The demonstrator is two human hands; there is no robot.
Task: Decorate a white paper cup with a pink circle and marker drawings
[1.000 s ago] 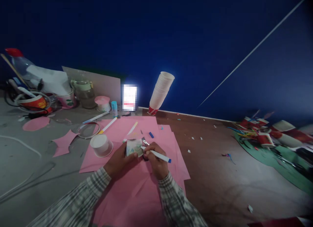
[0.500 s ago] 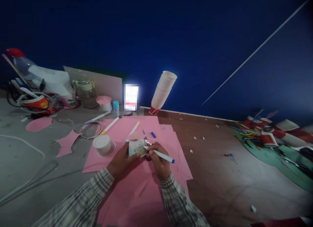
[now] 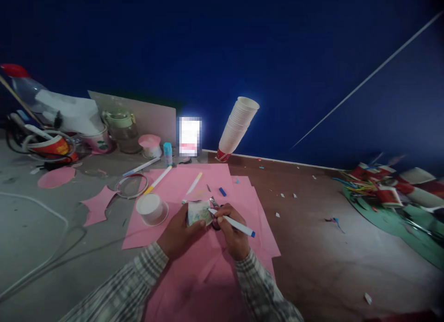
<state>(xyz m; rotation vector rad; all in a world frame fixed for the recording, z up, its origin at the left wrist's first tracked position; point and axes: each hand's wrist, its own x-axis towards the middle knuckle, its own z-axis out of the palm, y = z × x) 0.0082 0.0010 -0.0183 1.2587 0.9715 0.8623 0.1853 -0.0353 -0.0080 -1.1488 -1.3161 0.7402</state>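
Observation:
My left hand (image 3: 180,230) is closed around a small white paper cup (image 3: 198,214) with blue and green marks drawn on its side. Pinched in my right hand (image 3: 233,229) is a white marker (image 3: 239,226) with a blue end, its tip at the cup's right side. Partly hidden behind the marker, a pair of scissors (image 3: 214,202) lies by the cup. Pink paper sheets (image 3: 194,275) spread beneath both hands. A blue marker cap (image 3: 222,191) rests on them, and a white tub-like cup (image 3: 151,209) stands upside down to the left.
A tall leaning stack of paper cups (image 3: 239,125) stands near the blue wall. Behind on the left are a glass jar (image 3: 123,134), a glue stick (image 3: 168,154) and a tape-like ring (image 3: 132,186). Cups and scraps crowd a green mat (image 3: 385,234) at right.
The camera view has turned slightly, so everything sits a little further right. Both hands keep their hold, with the marker tip still at the cup's side.

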